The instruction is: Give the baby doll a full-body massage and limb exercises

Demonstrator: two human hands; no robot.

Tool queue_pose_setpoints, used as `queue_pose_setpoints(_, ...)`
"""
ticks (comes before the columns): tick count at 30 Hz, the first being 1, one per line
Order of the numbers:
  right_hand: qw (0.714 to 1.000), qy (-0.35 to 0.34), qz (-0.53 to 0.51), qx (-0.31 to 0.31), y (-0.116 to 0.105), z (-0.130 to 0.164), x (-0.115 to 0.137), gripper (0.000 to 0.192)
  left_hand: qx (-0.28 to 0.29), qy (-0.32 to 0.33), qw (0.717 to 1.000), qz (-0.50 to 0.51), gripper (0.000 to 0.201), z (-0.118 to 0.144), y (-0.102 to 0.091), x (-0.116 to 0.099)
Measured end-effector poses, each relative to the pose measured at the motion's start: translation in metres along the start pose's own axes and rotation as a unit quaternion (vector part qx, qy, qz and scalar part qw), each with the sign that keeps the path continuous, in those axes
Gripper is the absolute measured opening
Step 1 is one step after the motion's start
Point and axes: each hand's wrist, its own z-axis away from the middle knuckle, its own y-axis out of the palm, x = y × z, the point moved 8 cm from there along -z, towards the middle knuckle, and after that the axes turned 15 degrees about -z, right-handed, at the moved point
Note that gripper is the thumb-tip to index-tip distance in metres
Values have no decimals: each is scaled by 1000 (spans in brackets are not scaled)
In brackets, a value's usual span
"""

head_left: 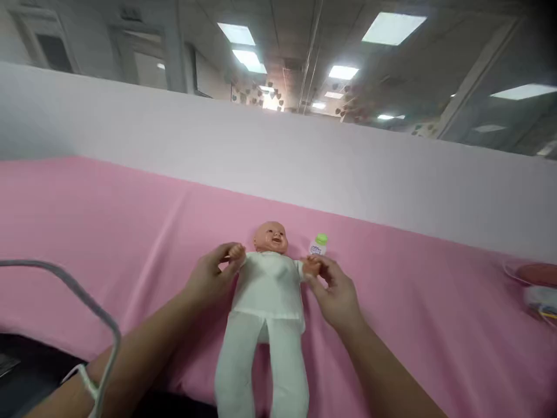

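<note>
A baby doll (270,284) in a white top and white trousers lies on its back, head toward the far side, on a pink sheet (383,284). My left hand (213,271) pinches the doll's hand on the left, thumb and fingers closed around it. On the other side, my right hand (336,289) grips the doll's other hand between thumb and fingers. Both doll arms are bent up beside its chest. Just beyond my right hand stands a small white bottle (318,246) with a green cap, its lower part hidden.
A white partition (278,154) rises behind the pink surface. At the far right edge lie a reddish round item (537,274) and a clear packet (542,299). A grey cable (82,290) curves in from the left, over my left forearm.
</note>
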Motion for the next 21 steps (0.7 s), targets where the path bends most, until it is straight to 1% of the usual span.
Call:
queue_pose_setpoints(2, 993, 13, -53, -103, -33, -11, -16, 53, -58, -51, 992, 95, 33, -14, -11, 21)
queue_pose_setpoints(3, 987, 26, -77, -140, -47, -15, -26, 56, -81, -81, 985, 132, 31, -19, -15, 33)
queue_pose_setpoints(4, 977, 62, -102, -175, -60, -18, -40, 61, -99, -121, 971, 180, 29, -24, -17, 47)
queue_pose_setpoints(5, 965, 102, -130, -206, -71, -19, -54, 62, -108, -176, 953, 224, 25, -27, -16, 64)
queue_pose_setpoints(7, 940, 192, -171, -222, -84, -20, -82, 55, -120, -286, 911, 272, 13, -30, -12, 94)
queue_pose_setpoints(9, 919, 266, -204, -209, -89, -17, -103, 40, -117, -339, 889, 286, 5, -32, -10, 112)
queue_pose_setpoints(10, 910, 290, -217, -201, -90, -16, -109, 34, -114, -348, 885, 289, 6, -33, -9, 117)
queue_pose_setpoints(12, 902, 308, -231, -196, -91, -16, -116, 28, -109, -350, 883, 294, 8, -35, -9, 121)
queue_pose_setpoints(14, 906, 293, -229, -205, -91, -18, -114, 35, -109, -343, 885, 295, 5, -35, -10, 117)
queue_pose_setpoints(15, 912, 270, -222, -215, -92, -20, -109, 41, -110, -330, 891, 293, 3, -34, -11, 113)
queue_pose_setpoints(16, 920, 237, -214, -226, -92, -23, -102, 50, -114, -310, 899, 288, 5, -34, -13, 106)
queue_pose_setpoints(18, 943, 151, -181, -235, -88, -26, -79, 66, -122, -249, 921, 273, 13, -33, -17, 88)
queue_pose_setpoints(19, 955, 109, -156, -226, -83, -27, -66, 72, -125, -208, 935, 260, 17, -32, -18, 76)
queue_pose_setpoints(21, 978, 45, -95, -182, -66, -24, -40, 75, -122, -120, 963, 209, 24, -26, -19, 49)
